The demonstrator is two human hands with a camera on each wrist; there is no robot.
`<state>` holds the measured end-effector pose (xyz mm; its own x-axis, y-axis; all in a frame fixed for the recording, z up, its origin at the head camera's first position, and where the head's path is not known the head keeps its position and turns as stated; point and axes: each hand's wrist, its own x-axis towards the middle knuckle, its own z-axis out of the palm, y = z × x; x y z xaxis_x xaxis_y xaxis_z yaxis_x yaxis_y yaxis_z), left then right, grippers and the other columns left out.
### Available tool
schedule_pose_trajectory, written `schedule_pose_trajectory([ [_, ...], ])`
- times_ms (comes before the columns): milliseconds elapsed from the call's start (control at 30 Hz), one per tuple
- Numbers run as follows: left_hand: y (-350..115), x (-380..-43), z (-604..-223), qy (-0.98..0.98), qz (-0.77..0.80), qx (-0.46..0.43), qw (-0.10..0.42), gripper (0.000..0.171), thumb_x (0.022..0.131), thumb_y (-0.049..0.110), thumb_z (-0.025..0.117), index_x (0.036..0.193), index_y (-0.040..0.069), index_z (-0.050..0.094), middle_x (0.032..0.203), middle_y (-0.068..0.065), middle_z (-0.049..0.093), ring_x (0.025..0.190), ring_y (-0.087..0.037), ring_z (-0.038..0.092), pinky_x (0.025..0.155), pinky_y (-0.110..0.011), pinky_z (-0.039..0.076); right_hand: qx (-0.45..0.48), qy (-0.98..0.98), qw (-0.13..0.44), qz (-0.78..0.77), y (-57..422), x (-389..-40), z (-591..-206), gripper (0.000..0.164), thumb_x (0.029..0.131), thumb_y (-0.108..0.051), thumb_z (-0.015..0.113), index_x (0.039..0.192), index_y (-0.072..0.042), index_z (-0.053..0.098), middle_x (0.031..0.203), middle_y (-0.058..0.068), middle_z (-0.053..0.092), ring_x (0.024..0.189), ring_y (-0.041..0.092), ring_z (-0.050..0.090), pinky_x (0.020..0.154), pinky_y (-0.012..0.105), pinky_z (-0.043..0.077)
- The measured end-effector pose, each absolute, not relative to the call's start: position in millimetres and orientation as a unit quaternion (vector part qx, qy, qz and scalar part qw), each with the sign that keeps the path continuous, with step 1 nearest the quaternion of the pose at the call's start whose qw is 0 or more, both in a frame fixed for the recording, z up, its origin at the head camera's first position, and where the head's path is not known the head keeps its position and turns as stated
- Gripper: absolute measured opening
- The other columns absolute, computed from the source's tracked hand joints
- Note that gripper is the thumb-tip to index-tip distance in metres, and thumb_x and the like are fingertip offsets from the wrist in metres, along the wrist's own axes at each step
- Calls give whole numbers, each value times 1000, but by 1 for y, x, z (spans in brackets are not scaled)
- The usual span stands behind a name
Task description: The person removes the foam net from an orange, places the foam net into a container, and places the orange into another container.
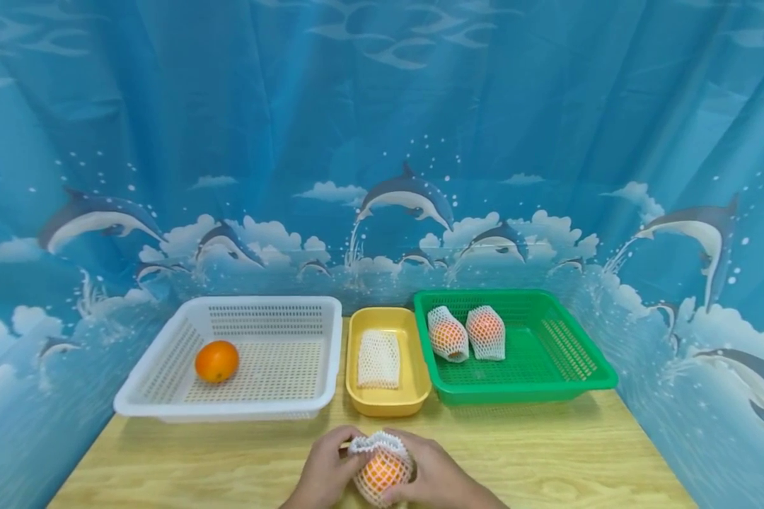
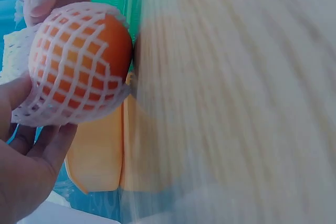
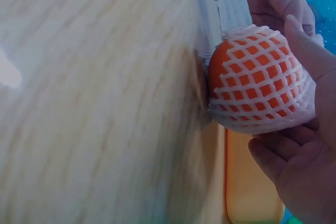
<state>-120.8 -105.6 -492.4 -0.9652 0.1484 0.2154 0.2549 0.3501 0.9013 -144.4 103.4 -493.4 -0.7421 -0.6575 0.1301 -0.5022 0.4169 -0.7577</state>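
Note:
An orange [image 1: 383, 472] in a white foam net sleeve [image 2: 73, 61] sits at the table's near edge, between both hands. My left hand [image 1: 330, 466] pinches the net from the left, thumb in front. From the right, my right hand [image 1: 438, 472] curls round the same netted orange, its thumb low on the front. The net's frilled top stands open above the fruit. In the right wrist view, the bare lower part of the orange [image 3: 218, 69] shows beyond the net's edge, close to the tabletop.
Behind the hands, a yellow tray [image 1: 388, 408] holds flat white net sleeves [image 1: 378, 359]. To its left, a white basket [image 1: 229, 410] contains one bare orange [image 1: 216, 361]. A green basket [image 1: 522, 392] on the right holds two netted oranges [image 1: 448, 336]. A dolphin-print curtain [image 1: 382, 106] hangs behind.

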Motion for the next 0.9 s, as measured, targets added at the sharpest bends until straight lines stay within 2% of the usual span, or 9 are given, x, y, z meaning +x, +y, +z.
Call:
schedule_pose_trajectory([
  [100,-104,-122,-492,-829,-545,-114,63,16,77,28,70,82,15,62,86,6,61,87,-6,57,74,-21,51,-353,823,107,-433,101,-144,-494,71,68,-46,73,131,-29,42,120,-12,54,106,5,53,90,26,45],
  [167,-103,-123,-493,-828,-545,-112,66,20,78,32,69,85,14,63,88,5,62,88,-8,58,74,-21,51,-352,825,106,-430,100,-144,-494,70,70,-47,71,131,-30,42,121,-13,54,107,5,53,90,25,45],
  [300,-104,-123,-495,-824,-553,-113,53,30,80,39,65,95,13,64,94,2,63,91,-12,58,75,-22,51,-356,828,95,-422,99,-142,-492,63,76,-47,67,131,-27,44,118,-12,56,103,4,55,87,25,47],
  [467,-109,-122,-494,-806,-579,-119,-9,35,83,39,62,105,12,58,103,-1,60,98,-14,57,81,-23,50,-374,826,82,-413,100,-142,-491,53,84,-43,58,131,-21,46,117,-9,58,102,5,56,86,26,48],
  [567,-111,-120,-493,-795,-590,-139,-37,35,84,36,61,109,12,55,106,-2,59,98,-13,57,81,-24,50,-380,834,51,-397,101,-142,-492,55,83,-43,57,131,-17,48,121,-4,57,106,9,55,88,29,48],
  [700,-112,-117,-494,-788,-591,-168,-37,34,85,33,62,110,12,53,104,-3,59,94,-11,58,78,-22,50,-378,840,-2,-388,101,-142,-492,55,80,-42,61,126,-11,54,121,3,58,107,15,57,88,32,48],
  [900,-113,-116,-498,-784,-594,-176,-32,34,85,33,63,110,12,53,103,-5,59,92,-9,58,74,-20,51,-386,826,-82,-403,98,-143,-493,45,76,-36,68,112,-10,64,109,5,64,95,15,63,79,26,52],
])
